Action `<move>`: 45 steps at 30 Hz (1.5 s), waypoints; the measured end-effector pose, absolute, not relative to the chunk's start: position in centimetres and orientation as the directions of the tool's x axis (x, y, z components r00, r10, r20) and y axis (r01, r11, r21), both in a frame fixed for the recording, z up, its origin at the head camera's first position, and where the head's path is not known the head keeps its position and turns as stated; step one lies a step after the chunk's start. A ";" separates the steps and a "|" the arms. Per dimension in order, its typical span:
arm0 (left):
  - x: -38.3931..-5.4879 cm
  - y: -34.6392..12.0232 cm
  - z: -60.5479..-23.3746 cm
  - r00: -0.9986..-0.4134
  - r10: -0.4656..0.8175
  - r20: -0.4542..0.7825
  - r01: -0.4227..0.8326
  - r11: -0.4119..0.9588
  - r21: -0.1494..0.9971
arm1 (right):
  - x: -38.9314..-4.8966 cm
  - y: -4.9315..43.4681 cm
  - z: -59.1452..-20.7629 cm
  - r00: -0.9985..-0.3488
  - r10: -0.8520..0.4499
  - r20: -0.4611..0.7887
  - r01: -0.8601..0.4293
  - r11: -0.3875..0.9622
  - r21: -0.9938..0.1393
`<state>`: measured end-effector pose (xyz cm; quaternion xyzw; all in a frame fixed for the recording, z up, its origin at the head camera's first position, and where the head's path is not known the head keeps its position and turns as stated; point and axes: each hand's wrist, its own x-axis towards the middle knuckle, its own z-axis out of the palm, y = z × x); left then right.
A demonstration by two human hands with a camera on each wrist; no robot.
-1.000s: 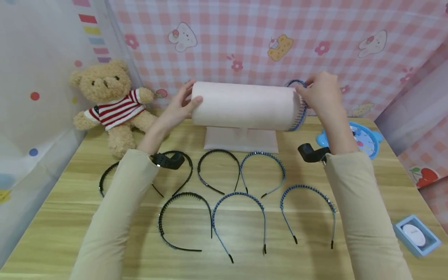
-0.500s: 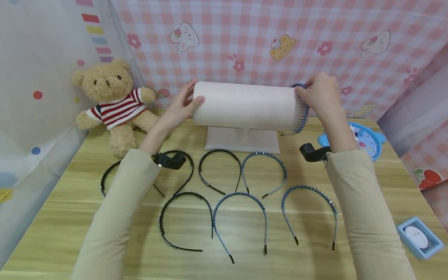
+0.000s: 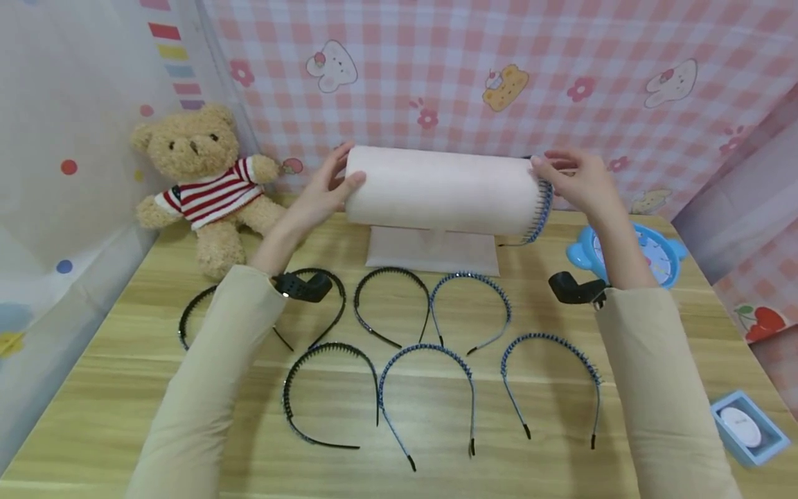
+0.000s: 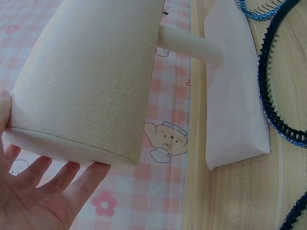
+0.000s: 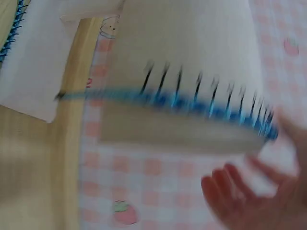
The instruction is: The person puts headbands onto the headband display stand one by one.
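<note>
Black headbands [image 3: 394, 269]: 4 on desk [image 3: 530, 478]
Blue headbands [image 3: 427, 346]: 3 on desk, 1 around 1 cylinder [image 3: 439, 190]
Left hand [image 3: 324, 184]: spread, touching cylinder end
Right hand [image 3: 580, 180]: loosely spread, grasping nothing

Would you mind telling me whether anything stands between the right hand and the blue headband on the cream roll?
Nothing visible does: the right hand is beside the blue headband, though I cannot tell if they touch.
</note>
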<state>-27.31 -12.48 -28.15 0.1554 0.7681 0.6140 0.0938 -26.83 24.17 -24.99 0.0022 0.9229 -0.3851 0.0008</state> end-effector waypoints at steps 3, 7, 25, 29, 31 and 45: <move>-27.3 -12.6 -28.3 -0.934 0.353 0.052 0.126 0.191 0.974 | -27.3 25.5 -26.2 -0.982 -0.174 -0.073 -0.044 0.588 -0.807; -27.4 -12.7 -28.4 -0.935 0.350 0.056 0.127 0.181 0.975 | -27.8 26.9 -27.6 -0.929 -0.351 -0.116 -0.069 0.472 -0.879; -29.0 -13.0 -30.1 -0.935 0.347 0.070 0.141 0.183 0.973 | -28.5 26.0 -26.6 -0.911 -0.413 -0.024 -0.275 0.649 -0.710; -28.4 -12.9 -29.5 -0.935 0.350 0.059 0.127 0.174 0.976 | -28.7 25.7 -26.6 -0.906 -0.422 0.016 -0.315 0.651 -0.691; -28.0 -12.8 -29.1 -0.934 0.353 0.056 0.123 0.169 0.978 | -28.8 25.5 -26.6 -0.907 -0.420 0.024 -0.321 0.655 -0.684; -27.3 -12.7 -28.3 -0.935 0.353 0.041 0.106 0.167 0.980 | -28.2 25.5 -25.4 -0.836 -0.547 0.041 -0.465 0.668 -0.581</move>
